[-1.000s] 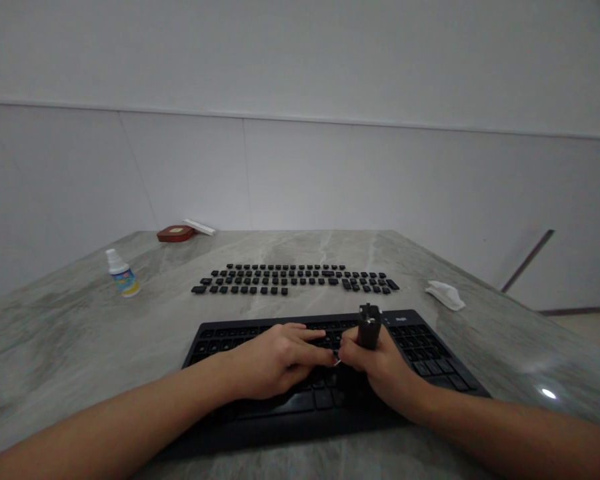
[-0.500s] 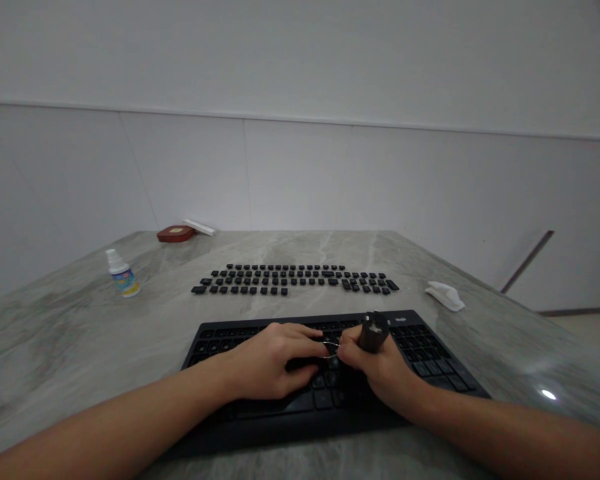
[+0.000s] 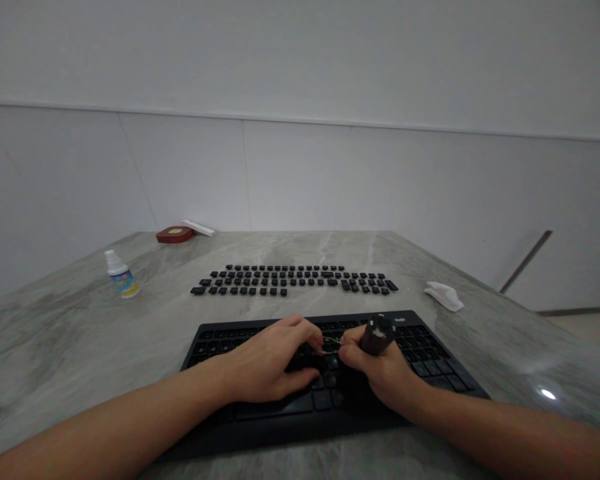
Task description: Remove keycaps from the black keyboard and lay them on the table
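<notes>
A black keyboard [image 3: 275, 427] lies in front of me, many of its key positions bare of caps. My right hand [image 3: 380, 363] is closed round the dark handle of a wire keycap puller [image 3: 379, 333], whose thin wire loops point left, low over the keys. Over the keyboard's middle, my left hand [image 3: 267, 360] has its index finger bent at the wire tips and its thumb stretched out lower down, apart from it. Whether a keycap sits between the wires is too small to tell. Behind the keyboard, removed keycaps [image 3: 300, 274] stand in several rows.
On the left stands a white spray bottle [image 3: 121, 274] with a blue and yellow label. A reddish-brown case [image 3: 175, 235] and a white strip [image 3: 199, 228] lie at the back by the wall. Crumpled white tissue [image 3: 444, 295] rests on the marble table [image 3: 70, 347] at the right.
My left index finger has bent and drawn back at the wire tips, with the knuckles raised. The puller's handle has tilted slightly to the right in my right hand.
</notes>
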`<action>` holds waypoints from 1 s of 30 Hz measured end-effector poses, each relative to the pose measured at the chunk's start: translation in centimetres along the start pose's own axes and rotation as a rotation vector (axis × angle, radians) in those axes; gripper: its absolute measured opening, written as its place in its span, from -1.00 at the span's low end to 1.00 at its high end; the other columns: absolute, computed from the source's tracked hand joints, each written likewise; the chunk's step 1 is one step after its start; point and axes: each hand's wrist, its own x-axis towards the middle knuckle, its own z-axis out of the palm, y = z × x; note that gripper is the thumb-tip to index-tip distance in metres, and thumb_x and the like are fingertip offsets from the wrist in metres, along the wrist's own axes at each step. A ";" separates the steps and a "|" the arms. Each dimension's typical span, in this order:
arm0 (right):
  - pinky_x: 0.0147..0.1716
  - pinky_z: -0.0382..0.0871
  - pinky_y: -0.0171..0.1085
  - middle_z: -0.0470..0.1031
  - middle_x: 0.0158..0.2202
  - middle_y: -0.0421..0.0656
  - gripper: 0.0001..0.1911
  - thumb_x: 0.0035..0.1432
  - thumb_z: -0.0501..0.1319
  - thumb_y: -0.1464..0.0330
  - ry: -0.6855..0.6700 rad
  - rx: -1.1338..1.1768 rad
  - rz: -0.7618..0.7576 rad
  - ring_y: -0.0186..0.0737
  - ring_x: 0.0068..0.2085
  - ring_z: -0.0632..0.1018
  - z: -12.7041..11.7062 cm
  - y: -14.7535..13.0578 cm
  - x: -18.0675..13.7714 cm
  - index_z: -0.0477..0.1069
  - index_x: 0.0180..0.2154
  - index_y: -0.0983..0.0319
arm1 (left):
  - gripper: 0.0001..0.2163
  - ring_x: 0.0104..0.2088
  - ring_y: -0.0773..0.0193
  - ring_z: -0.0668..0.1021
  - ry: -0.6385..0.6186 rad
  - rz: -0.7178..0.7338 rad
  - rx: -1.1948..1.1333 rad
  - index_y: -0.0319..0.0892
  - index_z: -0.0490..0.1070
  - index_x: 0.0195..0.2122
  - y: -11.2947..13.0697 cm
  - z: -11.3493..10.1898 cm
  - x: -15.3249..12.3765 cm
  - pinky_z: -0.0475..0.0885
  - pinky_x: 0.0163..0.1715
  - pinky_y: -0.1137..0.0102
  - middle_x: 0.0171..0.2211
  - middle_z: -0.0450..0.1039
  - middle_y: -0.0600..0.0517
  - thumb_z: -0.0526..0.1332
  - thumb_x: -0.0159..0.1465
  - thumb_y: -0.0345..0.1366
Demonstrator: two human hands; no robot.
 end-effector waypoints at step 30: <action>-0.54 0.10 -0.28 0.04 -0.66 -0.28 -0.67 -0.10 0.14 0.23 0.009 -0.028 -0.059 -0.33 -0.56 0.16 -0.1 0.3 -0.2 0.03 -0.70 0.17 | -0.85 -0.19 0.21 0.49 0.005 0.209 0.110 -0.23 0.46 -0.30 -0.8 0.3 0.5 0.42 -0.13 0.29 -0.26 0.49 -0.06 0.24 0.36 -0.26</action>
